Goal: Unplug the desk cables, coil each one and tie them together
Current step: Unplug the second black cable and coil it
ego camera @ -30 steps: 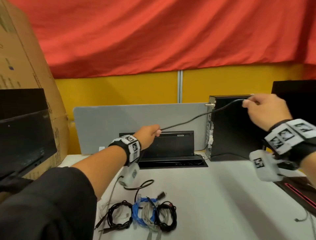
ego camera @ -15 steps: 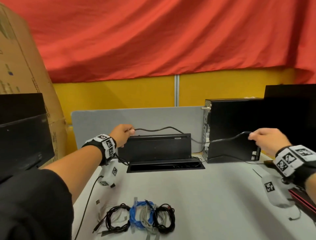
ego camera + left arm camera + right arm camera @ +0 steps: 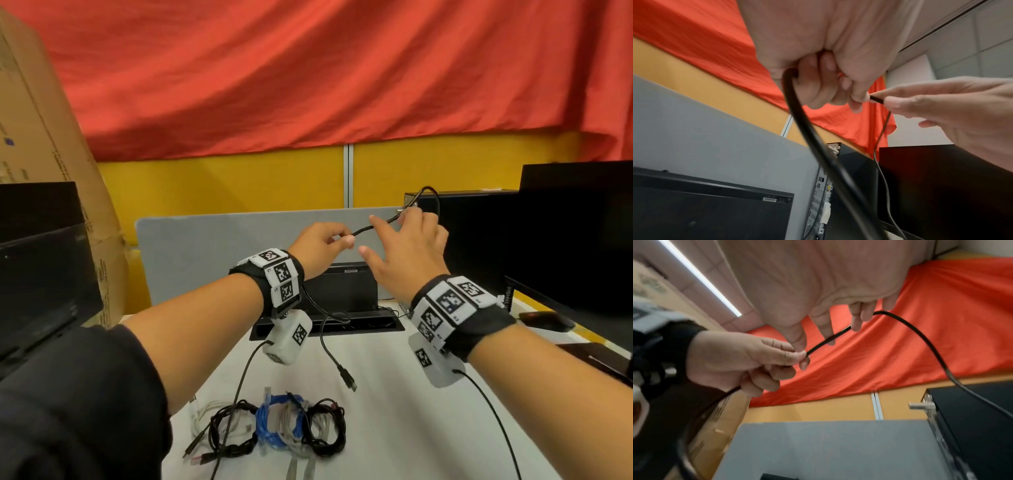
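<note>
Black cable (image 3: pixel 368 229) held mid-air above the desk (image 3: pixel 394 411), left hand (image 3: pixel 317 245) pinching it between thumb and forefinger. Right hand (image 3: pixel 406 255) at its 3 o'clock, fingers spread, fingertips touching the cable (loop rising behind). Coiled bundles (image 3: pixel 274 430) lie at 6 o'clock.

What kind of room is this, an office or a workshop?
Most likely an office workstation. A grey desk divider stands behind a white desk, a black desktop computer tower sits beside dark monitors, and coiled cables lie on the desk.
</note>
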Tool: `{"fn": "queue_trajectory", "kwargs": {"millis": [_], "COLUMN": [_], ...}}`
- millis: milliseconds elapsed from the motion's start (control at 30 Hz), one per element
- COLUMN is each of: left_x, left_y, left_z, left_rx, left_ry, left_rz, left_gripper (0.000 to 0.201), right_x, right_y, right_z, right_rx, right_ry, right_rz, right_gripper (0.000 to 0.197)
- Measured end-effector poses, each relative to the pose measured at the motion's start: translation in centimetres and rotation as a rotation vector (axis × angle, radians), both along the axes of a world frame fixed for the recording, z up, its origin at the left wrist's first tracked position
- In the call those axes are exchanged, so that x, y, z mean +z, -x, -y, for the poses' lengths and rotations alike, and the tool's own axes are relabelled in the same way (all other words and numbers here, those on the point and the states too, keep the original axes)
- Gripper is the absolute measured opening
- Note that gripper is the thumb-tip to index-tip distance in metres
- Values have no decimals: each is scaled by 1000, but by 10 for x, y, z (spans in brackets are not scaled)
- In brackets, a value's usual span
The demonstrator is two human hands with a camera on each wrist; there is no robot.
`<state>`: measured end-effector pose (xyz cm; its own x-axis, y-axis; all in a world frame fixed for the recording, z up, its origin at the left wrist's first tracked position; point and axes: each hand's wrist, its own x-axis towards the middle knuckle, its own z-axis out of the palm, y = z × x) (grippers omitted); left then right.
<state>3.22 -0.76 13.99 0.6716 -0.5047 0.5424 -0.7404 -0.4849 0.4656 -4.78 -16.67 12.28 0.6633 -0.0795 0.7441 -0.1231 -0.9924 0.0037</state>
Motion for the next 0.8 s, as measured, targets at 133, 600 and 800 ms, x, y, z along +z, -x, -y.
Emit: {"fn": "queue_trajectory", "kwargs": {"millis": [133, 600, 800], "left_x": [-2, -6, -23], "left_y": [11, -8, -15], "left_z": [-1, -53, -86], "left_rx": [-66, 86, 169], "left_ry": [-18, -141, -284], "left_rz": [4, -92, -73], "left_gripper": [21, 34, 38], "right_x": [6, -2, -23], "right_y": [3, -12, -15], "right_z": [-3, 96, 122], "right_rx": [-23, 98, -72], "right_ry": [150, -537, -651], "right_rz": [-70, 183, 189], "right_gripper": [31, 25, 24]}}
